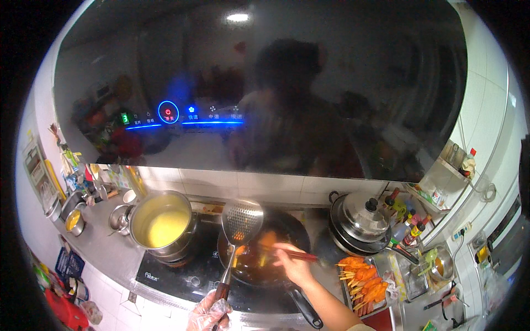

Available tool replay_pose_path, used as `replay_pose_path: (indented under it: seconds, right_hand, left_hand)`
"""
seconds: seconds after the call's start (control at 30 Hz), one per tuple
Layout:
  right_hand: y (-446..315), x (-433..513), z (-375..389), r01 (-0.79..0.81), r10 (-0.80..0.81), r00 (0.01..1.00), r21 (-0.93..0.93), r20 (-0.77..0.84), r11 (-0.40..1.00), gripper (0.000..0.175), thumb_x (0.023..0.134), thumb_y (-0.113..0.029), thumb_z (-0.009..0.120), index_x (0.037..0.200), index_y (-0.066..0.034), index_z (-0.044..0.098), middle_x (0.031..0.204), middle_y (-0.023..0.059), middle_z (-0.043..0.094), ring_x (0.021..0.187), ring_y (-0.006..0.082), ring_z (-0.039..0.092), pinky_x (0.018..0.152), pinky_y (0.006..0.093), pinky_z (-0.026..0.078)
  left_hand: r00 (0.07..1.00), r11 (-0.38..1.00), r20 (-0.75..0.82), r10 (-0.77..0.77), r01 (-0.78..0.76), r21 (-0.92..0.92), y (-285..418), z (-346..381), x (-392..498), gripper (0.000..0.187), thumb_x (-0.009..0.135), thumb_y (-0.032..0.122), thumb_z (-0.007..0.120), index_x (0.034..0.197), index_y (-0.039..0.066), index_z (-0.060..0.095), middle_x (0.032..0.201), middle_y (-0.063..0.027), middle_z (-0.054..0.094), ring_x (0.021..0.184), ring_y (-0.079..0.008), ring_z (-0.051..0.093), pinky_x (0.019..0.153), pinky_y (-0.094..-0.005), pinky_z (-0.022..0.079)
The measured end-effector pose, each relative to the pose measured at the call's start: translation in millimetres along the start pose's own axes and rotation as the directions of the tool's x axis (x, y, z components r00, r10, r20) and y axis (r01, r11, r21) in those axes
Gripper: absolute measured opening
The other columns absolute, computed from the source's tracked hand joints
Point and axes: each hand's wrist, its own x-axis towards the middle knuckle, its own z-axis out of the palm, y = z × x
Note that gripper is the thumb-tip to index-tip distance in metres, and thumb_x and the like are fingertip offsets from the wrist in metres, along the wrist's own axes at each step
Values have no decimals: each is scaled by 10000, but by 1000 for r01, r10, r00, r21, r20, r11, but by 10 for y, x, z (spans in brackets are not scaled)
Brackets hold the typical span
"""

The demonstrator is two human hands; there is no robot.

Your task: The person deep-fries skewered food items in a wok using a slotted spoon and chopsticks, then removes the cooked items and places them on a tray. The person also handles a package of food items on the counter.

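Observation:
My left hand (210, 311), in a clear plastic glove, holds the wooden grip of a perforated metal skimmer (242, 215). The skimmer's head is raised over the left part of a dark frying pan (285, 227) on the black cooktop (186, 269). Bare, my right hand (292, 263) grips dark red chopsticks (296, 255) over the pan. Their tips are blurred beside an orange-brown piece of food (268, 240). Brown liquid lies in the pan, with yellow sticks showing in it. The pan's black handle (305, 308) points towards me, left of my right forearm.
A steel pot (160, 196) of yellow liquid stands left. At right are a lidded pan (360, 223), a tray of orange skewered food (362, 285), bottles (416, 231) and a steel bowl (443, 269). A glossy black range hood (310, 103) overhangs the cooktop.

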Motion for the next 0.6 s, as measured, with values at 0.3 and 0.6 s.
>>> replay_pose_path:
  seconds: [0.3,0.6]
  right_hand:
    - [350,309,263,-8,10,999,-38,51,999,206,929,-112,556,1103,-25,624,934,80,641,767,137,611,630,277,571]
    - [252,72,-192,-136,136,991,-2,7,991,206,929,-85,547,1111,-3,598,1032,105,633,891,185,639,638,274,563]
  left_hand:
    - [997,999,-68,27,-28,-22,-39,-50,-20,472,788,135,698,1206,-8,534,761,-81,598,465,-100,464,417,-212,326]
    - [1000,998,-9,24,-24,-57,-91,-131,14,460,800,136,685,1206,-12,526,762,-87,596,466,-104,463,411,-214,322]
